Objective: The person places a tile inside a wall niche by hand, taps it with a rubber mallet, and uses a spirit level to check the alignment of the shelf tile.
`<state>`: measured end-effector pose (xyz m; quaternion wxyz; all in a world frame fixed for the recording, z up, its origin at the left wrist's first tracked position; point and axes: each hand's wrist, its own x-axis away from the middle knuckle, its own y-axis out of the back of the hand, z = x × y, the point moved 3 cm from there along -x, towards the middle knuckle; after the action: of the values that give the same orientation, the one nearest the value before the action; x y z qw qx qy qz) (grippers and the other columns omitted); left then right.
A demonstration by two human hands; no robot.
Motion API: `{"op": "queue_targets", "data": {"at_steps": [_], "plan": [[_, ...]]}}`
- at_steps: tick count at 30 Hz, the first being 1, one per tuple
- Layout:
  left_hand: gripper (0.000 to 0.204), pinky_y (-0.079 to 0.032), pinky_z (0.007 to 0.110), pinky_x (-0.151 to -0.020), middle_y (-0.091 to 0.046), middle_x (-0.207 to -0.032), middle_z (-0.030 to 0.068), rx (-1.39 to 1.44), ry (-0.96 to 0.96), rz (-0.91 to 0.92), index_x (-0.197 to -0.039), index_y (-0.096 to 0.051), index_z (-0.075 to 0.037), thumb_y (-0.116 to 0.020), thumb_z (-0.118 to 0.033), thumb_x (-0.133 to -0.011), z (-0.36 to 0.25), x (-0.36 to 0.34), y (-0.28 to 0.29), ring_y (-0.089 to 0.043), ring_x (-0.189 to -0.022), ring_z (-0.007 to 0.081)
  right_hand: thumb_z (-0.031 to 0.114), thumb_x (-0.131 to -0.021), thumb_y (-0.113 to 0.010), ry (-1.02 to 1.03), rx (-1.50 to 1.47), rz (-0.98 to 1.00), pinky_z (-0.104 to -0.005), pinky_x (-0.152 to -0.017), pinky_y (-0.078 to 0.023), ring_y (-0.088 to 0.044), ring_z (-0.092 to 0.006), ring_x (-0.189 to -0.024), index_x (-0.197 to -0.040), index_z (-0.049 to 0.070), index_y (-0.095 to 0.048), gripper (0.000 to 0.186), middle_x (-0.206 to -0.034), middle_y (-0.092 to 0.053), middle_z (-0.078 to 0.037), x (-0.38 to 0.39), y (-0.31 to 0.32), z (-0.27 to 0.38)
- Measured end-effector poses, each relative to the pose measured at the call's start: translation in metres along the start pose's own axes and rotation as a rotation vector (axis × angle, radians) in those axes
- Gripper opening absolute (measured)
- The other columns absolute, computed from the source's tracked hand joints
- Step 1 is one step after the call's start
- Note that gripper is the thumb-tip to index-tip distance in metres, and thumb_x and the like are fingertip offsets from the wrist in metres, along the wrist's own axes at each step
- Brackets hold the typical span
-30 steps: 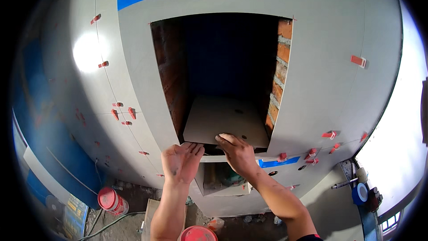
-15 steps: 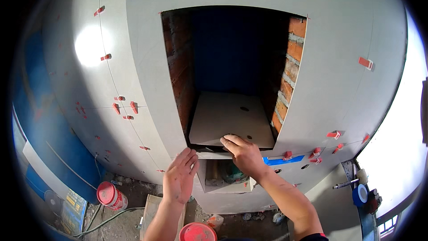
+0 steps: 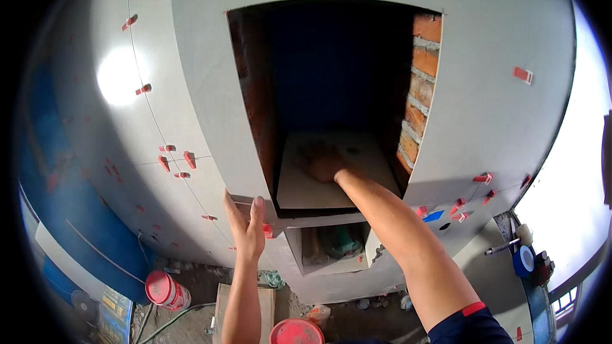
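Note:
A deep niche (image 3: 331, 70) with a brick side wall (image 3: 421, 89) opens in a grey tiled wall (image 3: 497, 108). On its floor lies a pale square tile (image 3: 306, 188). My right hand (image 3: 322, 162) reaches into the niche and lies flat on this tile, fingers spread. My left hand (image 3: 247, 226) rests open against the wall tile just below the niche's lower left corner, next to a red levelling clip (image 3: 268, 230).
Red levelling clips (image 3: 172, 159) dot the tile joints. A smaller opening (image 3: 331, 248) sits under the niche. On the floor below stand a red bucket (image 3: 166, 290), another red bucket (image 3: 296, 332) and a board (image 3: 268, 299). A blue tape roll (image 3: 524, 260) lies at right.
My right hand has moved from the tile's front edge deeper into the niche, and the tile has slid further in. My left hand rose a little toward the niche's corner.

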<state>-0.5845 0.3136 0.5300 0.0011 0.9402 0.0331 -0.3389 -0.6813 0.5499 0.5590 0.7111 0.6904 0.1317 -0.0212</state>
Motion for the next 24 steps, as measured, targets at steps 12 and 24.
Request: {"op": "queue_targets", "data": {"at_steps": [12, 24], "plan": [[0.094, -0.032, 0.042, -0.108, -0.036, -0.14, 0.0261, -0.162, 0.04, 0.072, -0.148, -0.01, 0.005, -0.065, -0.047, -0.091, 0.002, -0.003, 0.008, -0.04, -0.127, 0.032, 0.049, -0.1, -0.026, -0.017, 0.024, 0.051, -0.0586, -0.114, -0.018, -0.019, -0.0347, -0.145, -0.149, 0.019, -0.034, 0.058, -0.158, -0.024, -0.011, 0.007, -0.013, 0.014], [0.107, -0.028, 0.044, -0.11, -0.033, -0.141, 0.0276, -0.22, 0.025, 0.045, -0.148, -0.011, 0.005, -0.072, -0.052, -0.082, 0.0, 0.004, 0.01, -0.036, -0.129, 0.0326, 0.05, -0.099, -0.029, -0.073, -0.058, -0.033, -0.0523, -0.116, -0.019, -0.021, -0.0347, -0.145, -0.147, 0.015, -0.037, 0.06, -0.156, -0.027, -0.014, 0.019, -0.005, 0.029]]}}
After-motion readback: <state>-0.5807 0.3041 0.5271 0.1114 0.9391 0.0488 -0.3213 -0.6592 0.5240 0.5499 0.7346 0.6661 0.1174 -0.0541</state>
